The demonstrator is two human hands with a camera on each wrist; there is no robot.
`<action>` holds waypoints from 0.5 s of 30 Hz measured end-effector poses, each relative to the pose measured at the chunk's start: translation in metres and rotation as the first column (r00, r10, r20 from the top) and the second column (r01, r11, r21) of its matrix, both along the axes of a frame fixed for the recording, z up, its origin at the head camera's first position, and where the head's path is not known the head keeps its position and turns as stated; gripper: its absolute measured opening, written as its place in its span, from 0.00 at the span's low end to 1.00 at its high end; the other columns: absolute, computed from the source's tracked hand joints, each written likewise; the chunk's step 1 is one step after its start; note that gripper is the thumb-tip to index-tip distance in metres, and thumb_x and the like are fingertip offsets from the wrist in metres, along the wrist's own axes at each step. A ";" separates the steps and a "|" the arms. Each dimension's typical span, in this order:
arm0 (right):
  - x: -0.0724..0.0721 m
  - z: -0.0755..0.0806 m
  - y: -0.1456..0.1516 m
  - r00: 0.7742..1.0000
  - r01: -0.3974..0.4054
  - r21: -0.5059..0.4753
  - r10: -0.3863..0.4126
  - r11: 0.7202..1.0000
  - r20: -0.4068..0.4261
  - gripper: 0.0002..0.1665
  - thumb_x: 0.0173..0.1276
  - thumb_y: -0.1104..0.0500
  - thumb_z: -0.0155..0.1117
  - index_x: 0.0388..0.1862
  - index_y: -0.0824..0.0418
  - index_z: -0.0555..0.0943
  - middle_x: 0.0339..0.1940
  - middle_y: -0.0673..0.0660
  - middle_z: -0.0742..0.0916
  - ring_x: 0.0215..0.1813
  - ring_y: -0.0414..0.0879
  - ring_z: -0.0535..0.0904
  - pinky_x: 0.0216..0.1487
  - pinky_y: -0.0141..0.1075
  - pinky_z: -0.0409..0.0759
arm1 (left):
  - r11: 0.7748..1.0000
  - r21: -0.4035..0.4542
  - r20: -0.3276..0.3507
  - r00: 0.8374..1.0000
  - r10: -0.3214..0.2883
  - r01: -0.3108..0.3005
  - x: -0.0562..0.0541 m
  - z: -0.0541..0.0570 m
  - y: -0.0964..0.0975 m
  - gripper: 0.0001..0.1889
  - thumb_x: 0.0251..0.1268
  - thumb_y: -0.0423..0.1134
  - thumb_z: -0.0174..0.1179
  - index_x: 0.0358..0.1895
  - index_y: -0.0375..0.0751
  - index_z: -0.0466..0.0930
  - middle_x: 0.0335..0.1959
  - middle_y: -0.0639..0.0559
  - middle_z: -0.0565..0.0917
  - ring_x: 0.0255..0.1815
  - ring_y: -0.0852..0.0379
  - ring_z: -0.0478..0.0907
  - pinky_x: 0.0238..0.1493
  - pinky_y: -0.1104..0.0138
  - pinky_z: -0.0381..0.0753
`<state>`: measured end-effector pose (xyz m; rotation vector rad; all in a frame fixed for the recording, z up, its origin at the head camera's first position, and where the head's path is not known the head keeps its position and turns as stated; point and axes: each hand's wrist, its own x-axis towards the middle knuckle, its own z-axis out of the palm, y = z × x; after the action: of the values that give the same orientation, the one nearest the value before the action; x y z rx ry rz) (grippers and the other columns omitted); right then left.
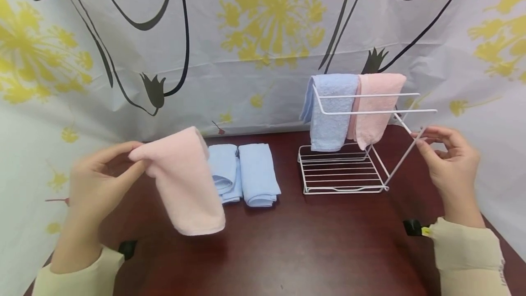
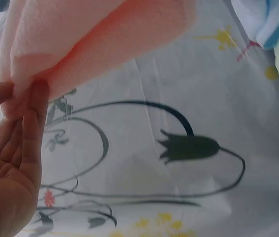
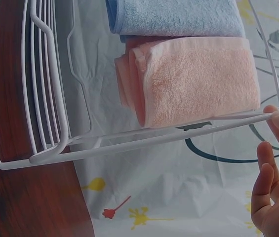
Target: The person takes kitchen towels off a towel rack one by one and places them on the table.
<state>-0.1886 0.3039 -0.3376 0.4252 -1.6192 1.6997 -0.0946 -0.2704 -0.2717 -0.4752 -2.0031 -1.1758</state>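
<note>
Pinching pink towel (image 1: 185, 186) in left grip (image 1: 96, 182), side bar (image 3: 154, 141) of white rack (image 3: 45, 159) in right grip (image 1: 455, 168); might tip rack by pulling that bar too hard.

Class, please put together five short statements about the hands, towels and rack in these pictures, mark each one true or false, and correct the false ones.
1. The left hand holds a pink towel. True.
2. The right hand holds a towel too. False: it pinches a side bar of the white rack.
3. Folded blue towels lie on the table. True.
4. A blue hanging towel and a pink hanging towel are on the rack. True.
5. In the head view, the pink hanging towel is left of the blue one. False: it is on the right.
</note>
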 end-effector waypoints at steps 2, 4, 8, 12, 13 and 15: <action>-0.001 0.000 -0.002 1.000 -0.013 0.000 0.013 1.000 -0.017 0.16 0.58 0.82 0.61 0.48 0.85 0.77 0.34 0.51 0.92 0.37 0.40 0.84 0.27 0.20 0.76 | 0.999 -0.023 0.014 1.000 0.026 -0.026 0.007 0.000 -0.008 0.16 0.44 0.12 0.66 0.41 0.20 0.84 0.36 0.67 0.88 0.33 0.71 0.85 0.39 0.81 0.81; -0.002 -0.001 -0.003 0.999 -0.026 0.001 0.026 1.000 -0.024 0.16 0.58 0.82 0.61 0.47 0.85 0.77 0.34 0.51 0.91 0.38 0.40 0.84 0.27 0.20 0.76 | 0.997 -0.059 0.028 0.998 0.051 -0.049 0.013 0.000 -0.015 0.16 0.43 0.12 0.67 0.41 0.21 0.85 0.36 0.70 0.87 0.33 0.73 0.84 0.38 0.83 0.80; -0.001 -0.002 -0.003 0.997 -0.072 -0.041 0.072 0.997 -0.002 0.17 0.58 0.83 0.60 0.48 0.80 0.80 0.34 0.52 0.91 0.38 0.40 0.82 0.28 0.20 0.76 | 0.992 -0.093 0.080 0.993 0.091 -0.083 0.022 -0.005 -0.025 0.17 0.42 0.12 0.68 0.40 0.24 0.86 0.35 0.72 0.87 0.32 0.76 0.84 0.37 0.85 0.79; 0.001 0.000 0.000 0.998 -0.047 -0.029 0.048 0.998 0.027 0.17 0.59 0.82 0.61 0.48 0.78 0.81 0.34 0.50 0.91 0.38 0.39 0.82 0.29 0.20 0.77 | 0.984 -0.114 0.203 0.967 0.157 -0.136 0.033 -0.010 -0.027 0.19 0.42 0.14 0.70 0.41 0.29 0.87 0.33 0.75 0.87 0.30 0.77 0.84 0.34 0.85 0.78; 0.002 0.001 0.000 0.999 -0.039 -0.028 0.040 0.999 0.032 0.17 0.59 0.82 0.61 0.48 0.78 0.81 0.34 0.50 0.91 0.38 0.39 0.82 0.29 0.20 0.77 | 0.983 -0.119 0.222 0.961 0.164 -0.140 0.035 -0.011 -0.027 0.19 0.42 0.14 0.70 0.41 0.31 0.88 0.33 0.75 0.87 0.29 0.77 0.84 0.34 0.85 0.78; 0.002 0.001 0.001 0.999 -0.032 -0.036 0.033 0.999 0.034 0.17 0.59 0.82 0.61 0.48 0.78 0.81 0.34 0.50 0.91 0.38 0.39 0.82 0.29 0.20 0.77 | 0.984 -0.127 0.255 0.955 0.151 -0.122 0.038 -0.014 -0.028 0.19 0.42 0.15 0.70 0.42 0.32 0.88 0.34 0.74 0.87 0.29 0.76 0.84 0.33 0.84 0.79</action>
<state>-0.1861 0.3053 -0.3364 0.4092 -1.6129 1.7663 -0.0569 -0.2981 -0.2859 -0.2377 -2.2989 -1.0923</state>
